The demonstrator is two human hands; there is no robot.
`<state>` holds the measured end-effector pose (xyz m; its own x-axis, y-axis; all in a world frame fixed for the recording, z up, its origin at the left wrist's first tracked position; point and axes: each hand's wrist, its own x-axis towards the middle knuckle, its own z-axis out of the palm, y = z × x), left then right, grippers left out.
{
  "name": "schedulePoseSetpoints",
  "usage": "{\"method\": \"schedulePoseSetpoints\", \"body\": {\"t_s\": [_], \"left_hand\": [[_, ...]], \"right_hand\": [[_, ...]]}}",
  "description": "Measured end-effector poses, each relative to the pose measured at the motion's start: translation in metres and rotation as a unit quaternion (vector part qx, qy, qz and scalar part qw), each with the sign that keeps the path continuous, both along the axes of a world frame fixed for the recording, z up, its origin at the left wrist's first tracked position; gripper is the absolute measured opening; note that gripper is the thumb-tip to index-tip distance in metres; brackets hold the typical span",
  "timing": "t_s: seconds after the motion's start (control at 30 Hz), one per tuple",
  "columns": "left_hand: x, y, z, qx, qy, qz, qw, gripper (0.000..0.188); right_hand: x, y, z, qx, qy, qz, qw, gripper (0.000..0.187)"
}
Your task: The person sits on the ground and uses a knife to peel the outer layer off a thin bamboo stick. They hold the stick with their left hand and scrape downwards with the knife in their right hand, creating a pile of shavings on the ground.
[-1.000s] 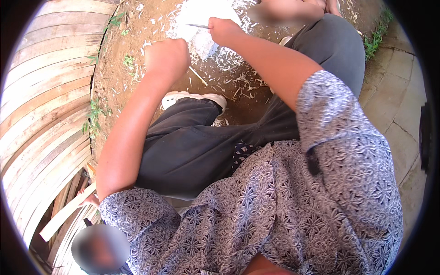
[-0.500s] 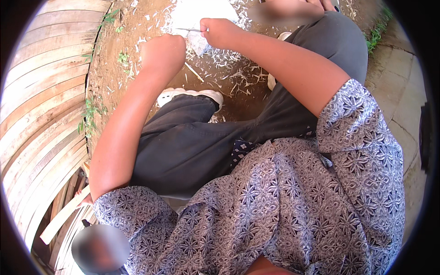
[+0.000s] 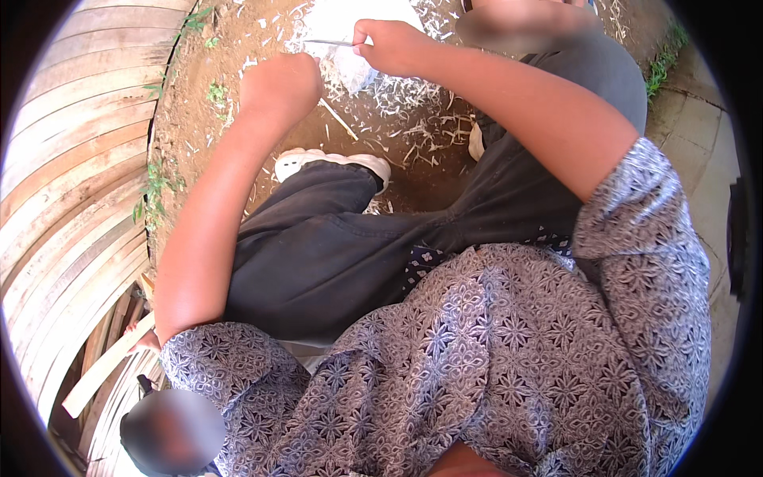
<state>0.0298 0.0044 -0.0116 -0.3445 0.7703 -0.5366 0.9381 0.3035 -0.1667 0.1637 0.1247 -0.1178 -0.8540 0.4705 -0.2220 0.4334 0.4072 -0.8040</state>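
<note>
Right forearm [image 3: 524, 95] farther outward now, right hand [image 3: 395, 49] tight around thin blade [image 3: 327, 42], left hand [image 3: 282, 87] fisted, contents hidden.

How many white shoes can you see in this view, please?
2: one white shoe below the left hand in the picture, and a second white shoe farther right, only partly visible beside the trousers. More may be hidden.

The single view comes from a wide fisheye on the wearer's head, facing steeply downward. The patterned shirt [image 3: 493, 342] looms nearest, filling the lower middle and right of the frame; the left hand [image 3: 280, 89] and right hand [image 3: 393, 49] sit farther off, near the upper edge. Black rounds the corners.
</note>
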Motion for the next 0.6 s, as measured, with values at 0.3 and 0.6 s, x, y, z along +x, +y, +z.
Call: {"method": "schedulePoseSetpoints", "body": {"t_s": [0.3,0.6], "left_hand": [[-0.014,-0.004,-0.016,0.056,-0.014,-0.029,0.998,0.044],[-0.013,0.011,-0.022,0.083,0.019,-0.051,0.995,0.031]], "right_hand": [[-0.006,-0.009,0.01,0.035,-0.031,0.03,0.998,0.015],[-0.01,0.028,-0.074,0.011,-0.141,-0.042,0.989,0.017]]}}
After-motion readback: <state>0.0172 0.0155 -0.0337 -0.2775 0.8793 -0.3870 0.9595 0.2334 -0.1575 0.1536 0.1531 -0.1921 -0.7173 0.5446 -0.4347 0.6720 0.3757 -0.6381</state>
